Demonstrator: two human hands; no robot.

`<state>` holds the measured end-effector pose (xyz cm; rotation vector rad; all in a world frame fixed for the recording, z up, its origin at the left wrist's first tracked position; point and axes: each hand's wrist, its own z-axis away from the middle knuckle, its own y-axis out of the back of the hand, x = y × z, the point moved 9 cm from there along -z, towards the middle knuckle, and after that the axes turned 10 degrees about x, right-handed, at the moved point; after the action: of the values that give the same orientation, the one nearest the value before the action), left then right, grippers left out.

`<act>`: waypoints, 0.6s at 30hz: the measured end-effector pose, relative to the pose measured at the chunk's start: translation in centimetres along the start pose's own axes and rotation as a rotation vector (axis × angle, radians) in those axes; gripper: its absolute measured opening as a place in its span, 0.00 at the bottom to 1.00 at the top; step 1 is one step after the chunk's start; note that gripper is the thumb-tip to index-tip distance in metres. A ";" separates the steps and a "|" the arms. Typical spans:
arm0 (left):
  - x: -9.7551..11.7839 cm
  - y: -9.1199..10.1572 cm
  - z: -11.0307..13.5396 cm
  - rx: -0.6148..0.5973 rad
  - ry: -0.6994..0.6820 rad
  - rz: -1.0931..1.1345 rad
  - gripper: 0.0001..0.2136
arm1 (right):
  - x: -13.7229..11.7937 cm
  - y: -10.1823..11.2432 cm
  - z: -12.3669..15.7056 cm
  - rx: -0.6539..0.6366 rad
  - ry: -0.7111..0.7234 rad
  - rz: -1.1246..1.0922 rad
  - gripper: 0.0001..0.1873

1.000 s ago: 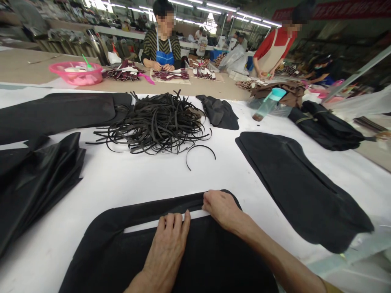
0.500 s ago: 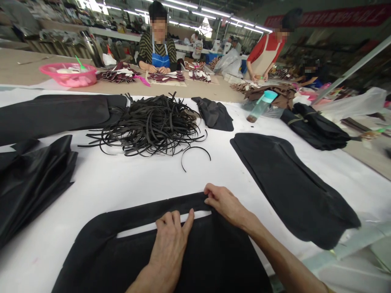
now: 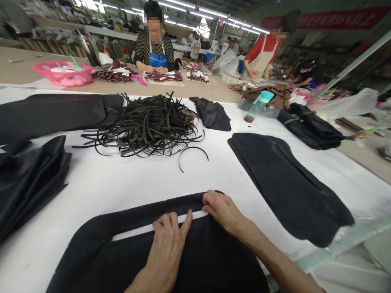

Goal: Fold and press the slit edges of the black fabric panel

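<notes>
A large black panel (image 3: 220, 252), leather-like with rounded corners, lies in front of me. A long narrow slot (image 3: 134, 232) runs along its far edge and shows white beneath. My left hand (image 3: 169, 246) rests on the panel at the middle of this slot, holding nothing, its fingers bent down and its thumb stretched apart. At the slot's right end, my right hand (image 3: 224, 211) is closed with finger and thumb on the panel's border. Its other fingers are partly hidden. Farther right lie similar black panels (image 3: 284, 183), stacked, with a slot showing.
Beyond the panel is a heap of thin black strips (image 3: 149, 126). Folded black material (image 3: 30, 183) lies at left, with more black pieces (image 3: 51, 114) behind it. A bottle with a turquoise lid (image 3: 258, 108) stands tilted. Co-workers (image 3: 157, 57) work across the table near a pink basin (image 3: 65, 75).
My right hand has shifted slightly toward me, and the panel's far right corner now shows behind it. The left hand keeps its place by the slot. The whole view has moved a little.
</notes>
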<state>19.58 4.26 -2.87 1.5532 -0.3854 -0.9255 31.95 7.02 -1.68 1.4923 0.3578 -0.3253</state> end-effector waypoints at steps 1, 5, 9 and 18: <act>0.1 0.0 0.0 0.002 -0.006 -0.013 0.31 | 0.2 0.0 -0.1 -0.002 -0.022 0.009 0.08; 0.5 0.1 -0.4 -0.032 -0.021 -0.053 0.33 | 1.8 0.2 -0.3 0.018 -0.168 0.041 0.11; 1.0 0.5 -1.1 -0.058 -0.014 -0.214 0.35 | 3.3 -0.1 -0.4 0.023 -0.300 0.032 0.11; 1.6 0.8 -1.5 -0.025 -0.033 -0.290 0.36 | 2.6 3.3 0.0 0.188 -0.309 0.056 0.09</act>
<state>21.91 3.97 -2.78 1.5980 -0.1723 -1.1755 35.72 7.21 0.22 1.6026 0.0393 -0.5488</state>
